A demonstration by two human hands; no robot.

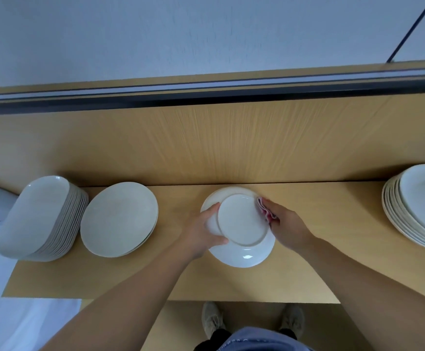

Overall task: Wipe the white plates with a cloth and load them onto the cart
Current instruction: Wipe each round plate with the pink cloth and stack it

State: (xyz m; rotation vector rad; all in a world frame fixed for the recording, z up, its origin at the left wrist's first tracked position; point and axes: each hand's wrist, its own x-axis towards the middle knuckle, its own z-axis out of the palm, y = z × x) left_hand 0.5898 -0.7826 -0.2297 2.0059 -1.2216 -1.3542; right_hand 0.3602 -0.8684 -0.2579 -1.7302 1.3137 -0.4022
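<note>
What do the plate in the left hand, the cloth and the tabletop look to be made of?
The plate held by the left hand: likely glazed white ceramic, with a smooth sheen and a raised foot ring. The cloth in the right hand: soft pinkish-red fabric, folded and creased; weave too blurred to tell. The tabletop: matte tan wood or wood-look laminate; cannot tell which.

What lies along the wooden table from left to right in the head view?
Stack of oblong plates → stack of round plates → left hand → small plate it grips → pink cloth → right hand holding it → stack of oval plates.
</note>
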